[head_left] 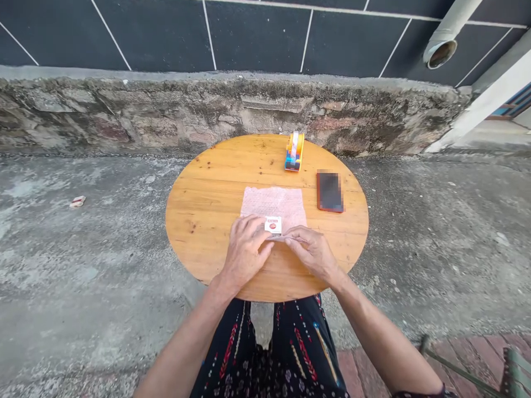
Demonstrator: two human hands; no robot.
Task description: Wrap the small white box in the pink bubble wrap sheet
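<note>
A sheet of pinkish bubble wrap (274, 200) lies flat on the round wooden table (199, 221), its near edge lifted. On it rests a small white box (272, 224) with red print, close to that raised edge. My left hand (248, 246) grips the edge between thumb and fingers at the box's left side, its fingertips by the box. At the right, my right hand (311, 249) pinches the same edge between thumb and fingers. The fingers partly cover the near side of the wrap.
A tape dispenser (294, 152) with a yellow roll stands at the table's far side. To the right lies a dark phone (329, 191) with a red edge. A stone ledge (166, 113) runs behind the table. A crumpled packet (78, 201) sits on the concrete floor.
</note>
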